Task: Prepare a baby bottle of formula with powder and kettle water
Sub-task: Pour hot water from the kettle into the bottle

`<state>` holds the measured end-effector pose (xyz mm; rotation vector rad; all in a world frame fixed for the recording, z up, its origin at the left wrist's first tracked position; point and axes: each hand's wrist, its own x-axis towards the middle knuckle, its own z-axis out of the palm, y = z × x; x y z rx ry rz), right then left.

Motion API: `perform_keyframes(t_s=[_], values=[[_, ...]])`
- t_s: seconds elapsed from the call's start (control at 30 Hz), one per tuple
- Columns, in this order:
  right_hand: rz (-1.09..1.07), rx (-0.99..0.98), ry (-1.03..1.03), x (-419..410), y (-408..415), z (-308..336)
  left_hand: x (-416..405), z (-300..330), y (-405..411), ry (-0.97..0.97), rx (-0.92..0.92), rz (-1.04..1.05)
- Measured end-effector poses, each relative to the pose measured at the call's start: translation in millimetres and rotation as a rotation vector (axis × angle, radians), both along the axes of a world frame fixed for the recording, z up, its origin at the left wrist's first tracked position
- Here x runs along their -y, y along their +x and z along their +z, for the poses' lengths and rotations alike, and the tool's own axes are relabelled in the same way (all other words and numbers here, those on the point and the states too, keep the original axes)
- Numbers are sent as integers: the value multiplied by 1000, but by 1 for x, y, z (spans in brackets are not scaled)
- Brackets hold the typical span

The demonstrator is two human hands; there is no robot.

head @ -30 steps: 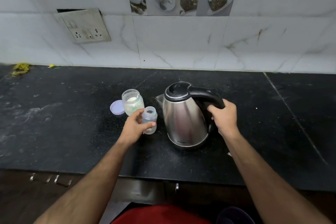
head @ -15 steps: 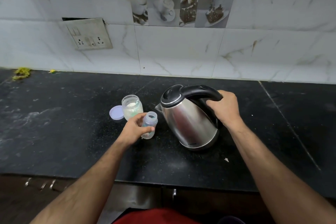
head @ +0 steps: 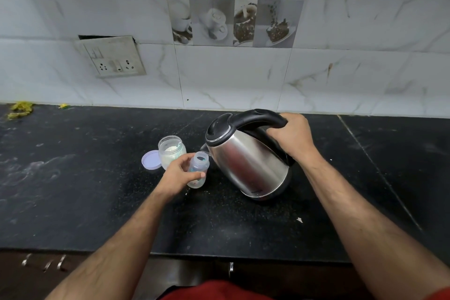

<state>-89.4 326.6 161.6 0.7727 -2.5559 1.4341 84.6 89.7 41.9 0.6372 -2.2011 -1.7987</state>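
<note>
Both hands work: my right hand [head: 291,137] grips the tilted steel kettle's [head: 248,161] black handle, spout at the small clear baby bottle [head: 198,169], which my left hand [head: 179,173] steadies for pouring.

kettle [head: 246,161] tipped further — spout at bottle [head: 198,169]

Dim, soft light; wide-angle edge distortion

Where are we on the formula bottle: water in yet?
Done: powder jar stands open, its lid beside it. In hand: left hand holds the uncapped bottle; right hand tilts the kettle, spout at the bottle's mouth. No stream visible. Left: finish pouring, cap, mix.
</note>
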Motion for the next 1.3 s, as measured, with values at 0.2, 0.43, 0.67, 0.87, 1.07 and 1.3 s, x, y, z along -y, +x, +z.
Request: perform_keyframes(t_s=[0.2, 0.43, 0.67, 0.87, 1.07, 1.3], values=[[3, -17, 43, 1, 0, 3, 1, 3, 0, 6, -12, 4], [-12, -22, 69, -1, 0, 5, 6, -5, 1, 32, 7, 13], [-15, -10, 84, -4, -1, 6, 7, -13, 0, 62, -8, 22], [-18, 1, 70, -8, 0, 9, 5, -22, 0, 85, -14, 32], [-10, 38, 51, -8, 4, 19, 2, -30, -1, 83, -5, 45], [-19, 28, 40, -10, 0, 25, 5, -35, 1, 93, 8, 45]])
